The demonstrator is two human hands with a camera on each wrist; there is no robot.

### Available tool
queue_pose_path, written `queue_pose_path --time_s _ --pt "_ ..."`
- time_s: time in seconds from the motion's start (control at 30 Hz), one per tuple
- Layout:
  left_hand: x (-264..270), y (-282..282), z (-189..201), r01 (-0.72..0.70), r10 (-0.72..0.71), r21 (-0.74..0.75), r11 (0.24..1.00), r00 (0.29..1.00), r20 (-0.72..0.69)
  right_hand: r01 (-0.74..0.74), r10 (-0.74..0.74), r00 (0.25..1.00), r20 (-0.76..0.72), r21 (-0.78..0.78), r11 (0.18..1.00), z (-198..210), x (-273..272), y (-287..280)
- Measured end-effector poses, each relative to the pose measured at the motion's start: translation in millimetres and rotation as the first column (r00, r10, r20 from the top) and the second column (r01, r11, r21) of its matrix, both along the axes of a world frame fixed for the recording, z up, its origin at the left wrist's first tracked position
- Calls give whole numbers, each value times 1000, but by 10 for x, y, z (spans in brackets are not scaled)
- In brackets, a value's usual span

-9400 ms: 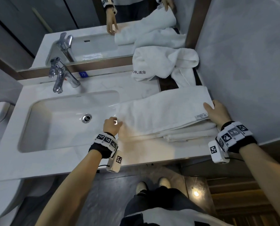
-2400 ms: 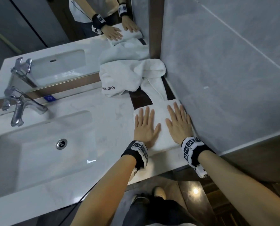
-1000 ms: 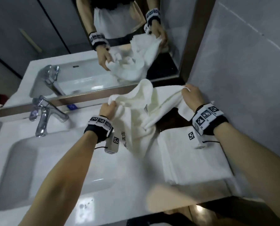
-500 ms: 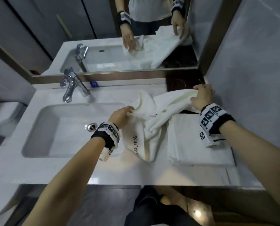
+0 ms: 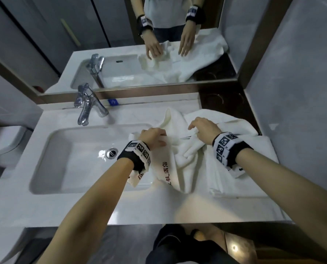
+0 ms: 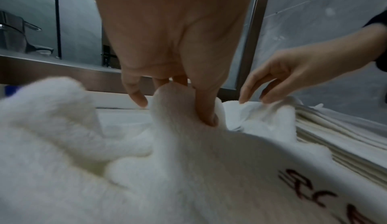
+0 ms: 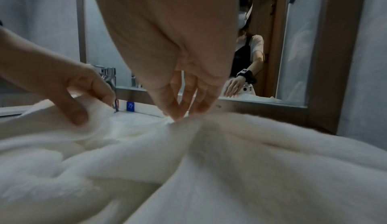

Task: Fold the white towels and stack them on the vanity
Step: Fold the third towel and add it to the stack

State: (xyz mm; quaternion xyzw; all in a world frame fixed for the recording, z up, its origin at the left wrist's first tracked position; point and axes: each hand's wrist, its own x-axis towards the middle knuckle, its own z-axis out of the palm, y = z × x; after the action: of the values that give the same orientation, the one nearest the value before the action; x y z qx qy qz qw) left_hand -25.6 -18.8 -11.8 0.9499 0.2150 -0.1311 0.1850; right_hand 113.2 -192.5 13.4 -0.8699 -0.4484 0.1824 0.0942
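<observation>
A crumpled white towel (image 5: 179,168) with dark red embroidered characters lies on the white vanity (image 5: 139,208), partly over the sink's right rim. My left hand (image 5: 161,140) pinches a raised fold of it near the basin; the left wrist view shows the thumb pressed into the cloth (image 6: 173,110). My right hand (image 5: 194,128) pinches another fold further right, and the cloth puckers at its fingertips (image 7: 180,113). A folded white towel (image 5: 254,168) lies flat by the right wall, its layered edges showing in the left wrist view (image 6: 335,144). The loose towel overlaps its left and far parts.
The sink basin (image 5: 73,159) with its drain sits left of the towel, and a chrome faucet (image 5: 86,107) stands behind it. A mirror (image 5: 159,54) runs along the back. A grey wall (image 5: 301,92) closes the right side. A dark inset (image 5: 221,103) fills the back right corner.
The loose towel has come down from the back corner onto the counter beside the sink. Both hands have lowered and moved closer together, and each now pinches a different fold of it.
</observation>
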Motion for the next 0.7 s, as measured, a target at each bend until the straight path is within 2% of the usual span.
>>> queue_pose_path --time_s 0.13,0.23,0.33,0.4,0.5,0.57,0.63,0.7 --pt "18 122 -5 21 -15 -72 997 997 80 -85 95 994 47 -181 980 -110 -14 266" --pt "58 228 -12 25 -14 -139 990 996 84 -102 140 982 123 -278 955 -197 15 414" --pt "109 313 -60 53 -39 -165 985 996 83 -88 149 979 141 -367 926 -259 60 503" --pt "150 363 -112 68 -53 -183 981 995 90 -49 101 989 112 -395 918 -277 100 564" --pt "217 427 -165 97 -71 -203 974 989 131 116 -121 993 4 -307 945 -239 150 604" --pt "264 460 -198 135 -88 -202 970 970 226 222 -234 970 -65 -158 962 -229 167 589" --pt "296 465 -204 121 -9 -279 953 929 371 289 -289 942 -168 -27 957 -219 162 565" --pt "329 460 -188 80 133 -413 907 877 462 299 -277 919 -282 39 953 -211 155 554"
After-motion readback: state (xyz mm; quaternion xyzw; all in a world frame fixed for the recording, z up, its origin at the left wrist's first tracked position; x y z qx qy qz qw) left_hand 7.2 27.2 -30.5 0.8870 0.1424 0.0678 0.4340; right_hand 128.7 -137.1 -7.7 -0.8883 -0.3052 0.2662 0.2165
